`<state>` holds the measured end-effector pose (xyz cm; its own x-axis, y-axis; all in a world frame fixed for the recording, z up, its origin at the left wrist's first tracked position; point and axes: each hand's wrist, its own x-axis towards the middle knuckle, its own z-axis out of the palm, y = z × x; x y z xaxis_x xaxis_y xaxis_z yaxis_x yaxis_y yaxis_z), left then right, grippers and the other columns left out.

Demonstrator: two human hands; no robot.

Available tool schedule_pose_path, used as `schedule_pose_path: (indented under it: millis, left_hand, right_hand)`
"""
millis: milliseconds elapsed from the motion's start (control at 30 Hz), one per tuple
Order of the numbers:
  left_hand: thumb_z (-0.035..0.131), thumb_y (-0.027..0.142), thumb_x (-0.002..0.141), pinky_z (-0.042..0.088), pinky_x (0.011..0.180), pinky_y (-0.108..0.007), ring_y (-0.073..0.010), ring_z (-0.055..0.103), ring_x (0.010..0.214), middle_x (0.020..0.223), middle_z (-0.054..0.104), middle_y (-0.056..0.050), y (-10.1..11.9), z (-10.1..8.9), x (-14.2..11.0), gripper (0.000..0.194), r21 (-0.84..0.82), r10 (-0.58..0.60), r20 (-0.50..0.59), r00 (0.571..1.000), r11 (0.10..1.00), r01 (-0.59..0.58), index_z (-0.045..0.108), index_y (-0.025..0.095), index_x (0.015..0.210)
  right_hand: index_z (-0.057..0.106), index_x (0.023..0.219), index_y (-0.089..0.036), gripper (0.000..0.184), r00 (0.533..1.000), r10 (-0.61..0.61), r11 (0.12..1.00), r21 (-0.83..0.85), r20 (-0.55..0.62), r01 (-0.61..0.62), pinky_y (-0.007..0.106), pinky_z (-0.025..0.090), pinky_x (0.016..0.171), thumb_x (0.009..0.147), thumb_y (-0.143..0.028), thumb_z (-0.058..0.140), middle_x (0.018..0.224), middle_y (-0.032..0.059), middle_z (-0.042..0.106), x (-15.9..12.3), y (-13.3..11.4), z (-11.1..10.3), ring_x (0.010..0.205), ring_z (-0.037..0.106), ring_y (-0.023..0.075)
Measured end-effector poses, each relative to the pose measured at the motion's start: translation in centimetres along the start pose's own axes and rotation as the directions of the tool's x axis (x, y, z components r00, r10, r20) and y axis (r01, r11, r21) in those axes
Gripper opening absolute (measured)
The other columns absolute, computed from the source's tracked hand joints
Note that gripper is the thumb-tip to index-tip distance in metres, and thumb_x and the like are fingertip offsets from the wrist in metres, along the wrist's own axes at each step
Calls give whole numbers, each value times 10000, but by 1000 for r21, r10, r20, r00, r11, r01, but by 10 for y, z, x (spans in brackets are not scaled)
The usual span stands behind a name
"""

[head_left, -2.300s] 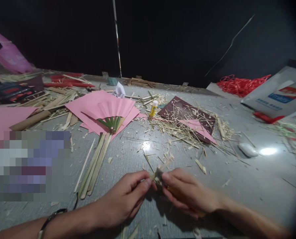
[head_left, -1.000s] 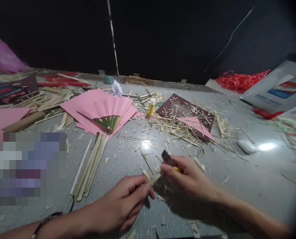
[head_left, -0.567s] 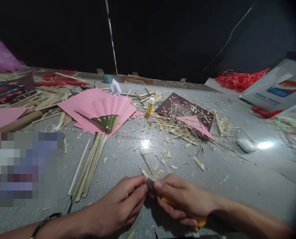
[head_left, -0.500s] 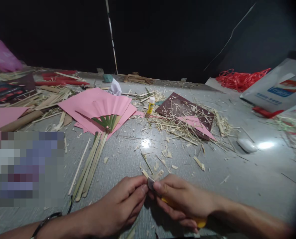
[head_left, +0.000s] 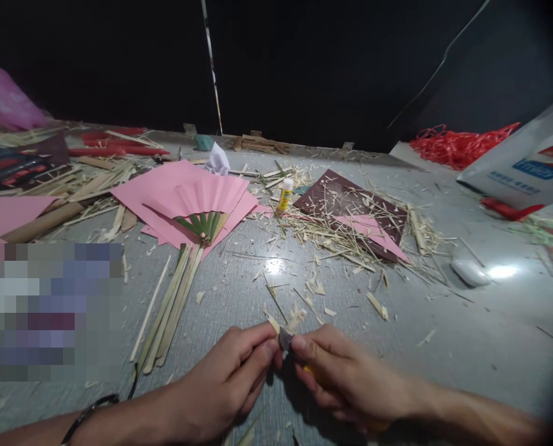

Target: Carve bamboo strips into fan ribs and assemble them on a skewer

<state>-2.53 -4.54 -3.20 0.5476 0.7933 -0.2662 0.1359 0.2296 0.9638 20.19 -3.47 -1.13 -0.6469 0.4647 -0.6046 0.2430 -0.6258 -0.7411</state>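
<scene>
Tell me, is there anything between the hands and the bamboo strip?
Nothing visible. The left hand pinches the strip directly, and the right hand presses the knife blade against it.

Left hand (head_left: 227,381) pinches a bamboo sliver (head_left: 273,323) against right hand's (head_left: 351,381) blade (head_left: 284,339)

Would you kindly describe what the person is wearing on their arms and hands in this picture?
Both forearms are bare, with no sleeves in view. The left hand wears no glove or ring that I can see; a thin dark bracelet circles its wrist. The right hand is likewise ungloved, and nothing shows on its wrist, though that edge of the picture is dim.
</scene>
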Motion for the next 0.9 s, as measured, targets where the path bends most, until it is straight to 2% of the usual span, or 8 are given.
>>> schedule_pose_path:
  millis: [167, 333, 433, 533, 600, 733, 800, 900]
  left_hand:
    - [498, 572, 1037, 311, 479, -221, -123, 370, 575, 680, 464, 21, 2, 1, -1, 419, 2, -35, 3, 999, 999, 35, 583, 209, 846]
    - [435, 645, 1040, 204, 437, -233, -102, 294, 481, 563, 343, 80, -3, 2, -6, 479, -16, -97, 79, 992, 995, 99, 557, 215, 865]
    - [449, 706, 1011, 166, 412, -228, -85, 268, 451, 568, 309, 100, -6, 2, -5, 510, -141, -123, 84, 989, 981, 134, 543, 221, 883]
    - [469, 733, 991, 143, 380, -212, -76, 260, 411, 522, 292, 117, -7, 4, -4, 527, -197, -153, 118, 981, 965, 174, 562, 218, 931]
    - [476, 742, 983, 138, 363, -199, -75, 246, 383, 476, 282, 132, -6, 5, -4, 534, -236, -161, 133, 978, 953, 190, 571, 217, 1005]
    - [492, 719, 990, 172, 325, -172, -74, 235, 322, 418, 316, 149, -4, 5, -3, 504, -295, -151, 170, 974, 935, 196, 537, 230, 1101]
    - [501, 706, 992, 221, 318, -155, -65, 262, 309, 443, 332, 149, -2, 4, -2, 481, -313, -137, 189, 972, 930, 192, 528, 231, 1061]
    - [499, 668, 1009, 275, 334, -138, -46, 277, 316, 488, 339, 146, 0, 4, 0, 445, -343, -114, 191, 975, 923, 176, 511, 225, 963]
  right_hand:
    - [596, 839, -175, 572, 991, -105, 994, -28, -79, 103, 156, 300, 385, 999, -721, 542, 542, -86, 441, -1, -19, -7, 408, 359, 54]
    - [603, 843, -175, 569, 953, -212, 977, -48, -216, 206, 171, 304, 388, 985, -724, 559, 545, -73, 445, -8, -43, -30, 426, 378, 73]
    - [582, 815, -185, 594, 940, -233, 972, -58, -249, 226, 176, 281, 374, 977, -754, 534, 529, -78, 416, -14, -41, -43, 415, 352, 77]
    - [533, 770, -203, 619, 915, -274, 961, -51, -296, 271, 182, 232, 349, 971, -787, 496, 514, -90, 368, -18, -27, -44, 394, 293, 72]
    - [524, 778, -206, 583, 915, -288, 958, -80, -282, 276, 188, 225, 352, 987, -750, 516, 539, -87, 378, -16, -18, -37, 403, 289, 71]
    - [569, 827, -182, 441, 906, -373, 910, -271, -200, 315, 202, 251, 430, 996, -580, 656, 626, -62, 441, -4, -16, -18, 502, 341, 77]
    - [587, 838, -174, 425, 903, -398, 897, -274, -161, 346, 209, 250, 440, 1005, -559, 654, 621, -62, 443, 4, -18, -13, 507, 331, 77]
    - [565, 831, -180, 455, 921, -362, 925, -182, -143, 335, 199, 249, 413, 998, -596, 643, 597, -78, 419, 11, -16, -12, 467, 311, 68]
